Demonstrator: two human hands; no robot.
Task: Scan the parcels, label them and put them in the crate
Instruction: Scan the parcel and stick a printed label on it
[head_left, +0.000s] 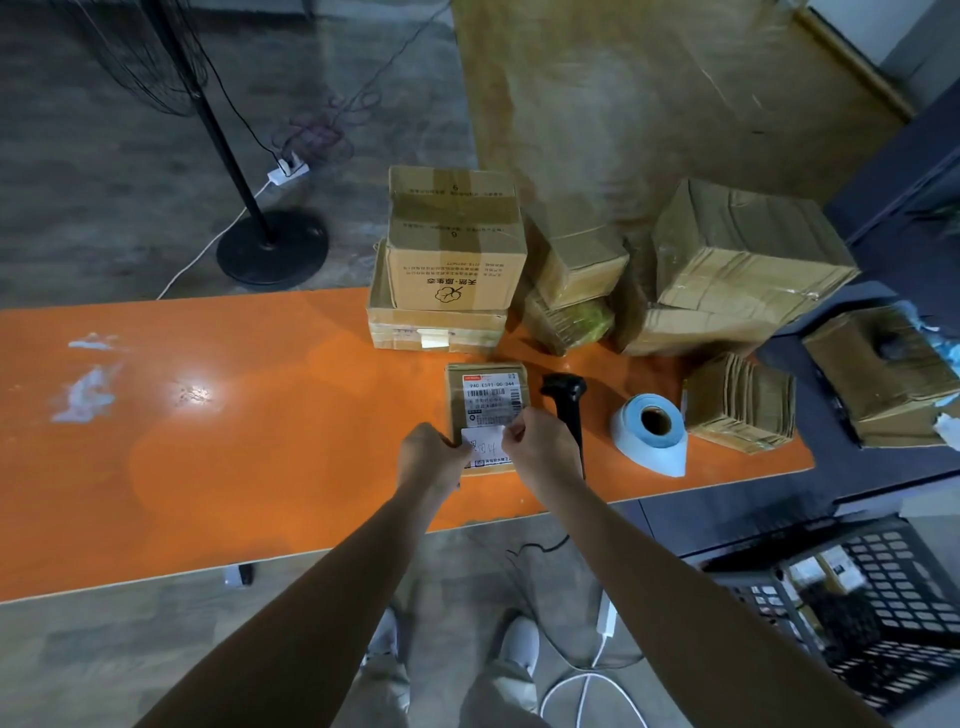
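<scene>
A small flat brown parcel (487, 395) with a printed shipping label lies on the orange table (218, 415). Over its near end sits a white label (483, 440) with handwriting. My left hand (428, 457) pinches the label's left edge and my right hand (540, 441) pinches its right top corner. A black handheld scanner (567, 402) lies just right of the parcel. Further right stands a roll of pale blue labels (652, 439). The black plastic crate (872, 608) stands on the floor at the lower right, with some items inside.
Stacked cardboard boxes (454, 260) and taped parcels (737, 260) crowd the table's far right. A taped parcel (740, 400) lies by the roll. A fan stand (270, 249) and power strip (288, 169) are on the floor beyond. Cables run near my feet.
</scene>
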